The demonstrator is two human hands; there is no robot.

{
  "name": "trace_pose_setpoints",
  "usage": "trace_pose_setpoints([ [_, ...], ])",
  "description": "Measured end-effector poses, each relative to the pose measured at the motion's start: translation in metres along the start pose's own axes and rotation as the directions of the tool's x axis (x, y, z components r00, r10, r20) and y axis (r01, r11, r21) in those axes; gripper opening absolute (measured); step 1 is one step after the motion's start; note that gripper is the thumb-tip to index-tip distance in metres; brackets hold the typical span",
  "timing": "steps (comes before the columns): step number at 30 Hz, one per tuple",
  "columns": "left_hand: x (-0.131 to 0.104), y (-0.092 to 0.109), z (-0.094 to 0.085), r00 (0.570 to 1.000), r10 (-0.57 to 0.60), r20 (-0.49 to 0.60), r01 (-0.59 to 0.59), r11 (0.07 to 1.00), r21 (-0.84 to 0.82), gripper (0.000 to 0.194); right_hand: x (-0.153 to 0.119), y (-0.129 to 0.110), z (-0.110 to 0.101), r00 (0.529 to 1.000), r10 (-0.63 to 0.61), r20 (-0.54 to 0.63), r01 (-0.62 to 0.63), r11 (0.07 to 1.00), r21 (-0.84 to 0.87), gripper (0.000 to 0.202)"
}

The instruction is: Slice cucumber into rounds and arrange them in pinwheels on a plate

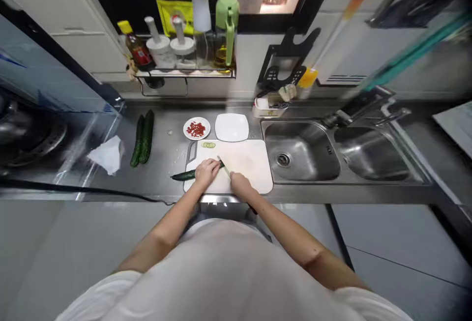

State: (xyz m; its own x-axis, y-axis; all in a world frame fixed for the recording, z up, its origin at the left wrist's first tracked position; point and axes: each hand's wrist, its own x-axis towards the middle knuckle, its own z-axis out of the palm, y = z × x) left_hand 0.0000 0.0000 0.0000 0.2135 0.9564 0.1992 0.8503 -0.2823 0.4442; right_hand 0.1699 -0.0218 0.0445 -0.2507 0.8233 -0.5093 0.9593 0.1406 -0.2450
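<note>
On the white cutting board [254, 163], my left hand [207, 171] is closed over a dark green cucumber [183, 176], whose left end juts past the board's edge. My right hand [240, 184] grips the handle of a knife [223, 165]. The blade slants up and left, beside the cucumber's right end near my left fingertips. A few pale cucumber slices [208, 145] lie in a short overlapping row at the board's upper left. The knife's handle is hidden in my right fist.
Behind the board stand a small plate of chopped red pieces [196, 129] and a white square plate [232, 128]. Two whole cucumbers [142, 139] and a crumpled white cloth or paper [107, 155] lie left. A double sink [302, 151] is right; a condiment rack [186, 72] hangs behind.
</note>
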Motion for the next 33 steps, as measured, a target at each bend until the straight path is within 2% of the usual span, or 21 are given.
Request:
trace_pose_setpoints([
  [7, 0.0, -0.001, 0.0, 1.0, -0.01, 0.002, 0.01, 1.0, 0.009, 0.024, 0.003, -0.004, -0.001, 1.0, 0.002, -0.013, -0.002, 1.0, 0.015, 0.027],
  [18, 0.0, -0.001, 0.002, 0.999, -0.032, -0.006, 0.032, 0.999, 0.026, 0.024, 0.004, -0.016, -0.012, 0.999, 0.049, -0.014, -0.049, 0.998, 0.031, 0.031],
  [29, -0.002, -0.004, 0.007, 0.999, -0.011, -0.035, 0.012, 1.0, 0.02, 0.023, -0.021, 0.0, -0.003, 0.997, 0.072, 0.034, -0.072, 0.997, 0.012, 0.027],
  [33, -0.002, -0.004, 0.008, 0.999, -0.007, -0.047, 0.009, 1.0, 0.027, 0.023, -0.022, 0.0, 0.0, 0.997, 0.078, 0.026, -0.078, 0.997, 0.001, 0.027],
])
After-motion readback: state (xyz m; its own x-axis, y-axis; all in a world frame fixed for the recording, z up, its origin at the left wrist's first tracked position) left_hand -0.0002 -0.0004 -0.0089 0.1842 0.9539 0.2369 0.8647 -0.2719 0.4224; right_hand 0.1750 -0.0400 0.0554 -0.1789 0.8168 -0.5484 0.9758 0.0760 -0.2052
